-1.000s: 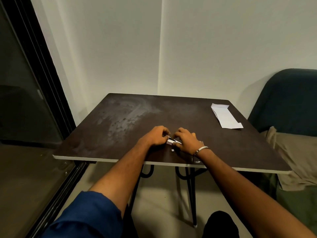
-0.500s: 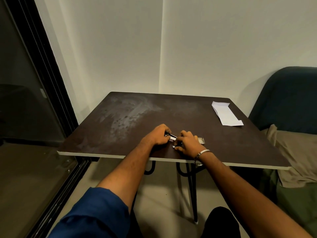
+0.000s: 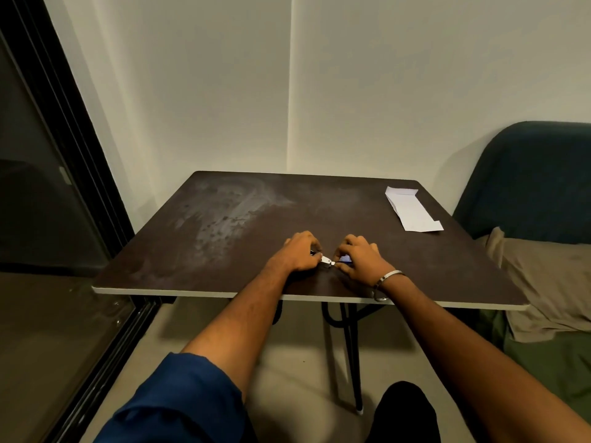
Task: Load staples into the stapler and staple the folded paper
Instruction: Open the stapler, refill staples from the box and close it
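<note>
— While the stapler (image 3: 326,259) sits near the table's (image 3: 224,251) front edge, who holds it?
— Both: left hand (image 3: 299,254) grips one end, right hand (image 3: 358,257) pinches the other. Folded paper (image 3: 411,211) lies well apart, far right corner

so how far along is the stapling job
Done: the paper is folded, lying at the table's far right corner. In hand: both hands, left hand and right hand, work on the small stapler between them, seemingly loading. Left: stapling the paper, untouched so far.
</note>
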